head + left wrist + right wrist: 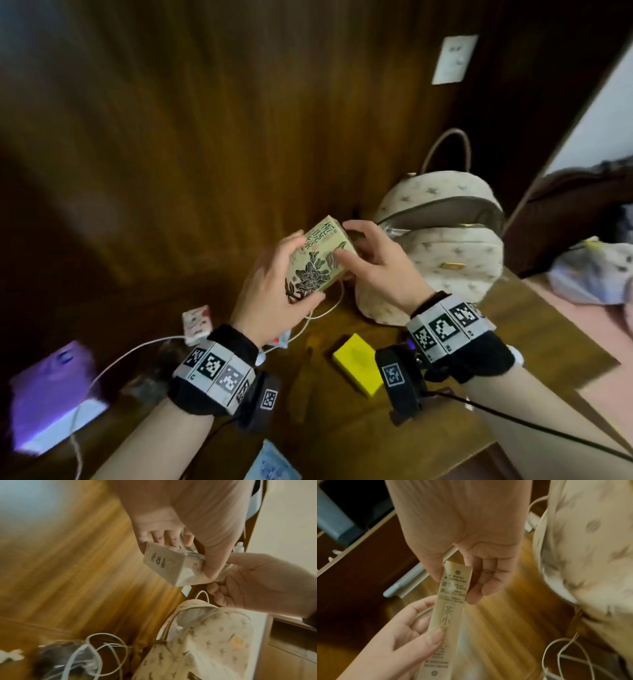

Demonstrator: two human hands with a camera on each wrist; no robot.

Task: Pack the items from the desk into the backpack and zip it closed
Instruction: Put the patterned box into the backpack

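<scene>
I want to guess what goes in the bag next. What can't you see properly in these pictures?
- Inside the backpack: head view, its open mouth shows only shadowed lining.
- Small print on the tea box: too small; both hands, left and right, cover its ends.
- Purple box: head view, blurred near the left edge.
- Blue packet: cut off by the bottom edge.
- Yellow block: no readable label.

The backpack (pixel 445 246) mouth gaped open just right of my hands, nothing across it. A white cable (pixel 318 313) looped on the desk (pixel 513 342) at its foot; a yellow box (pixel 358 363) lay nearer me, bare wood between.
</scene>
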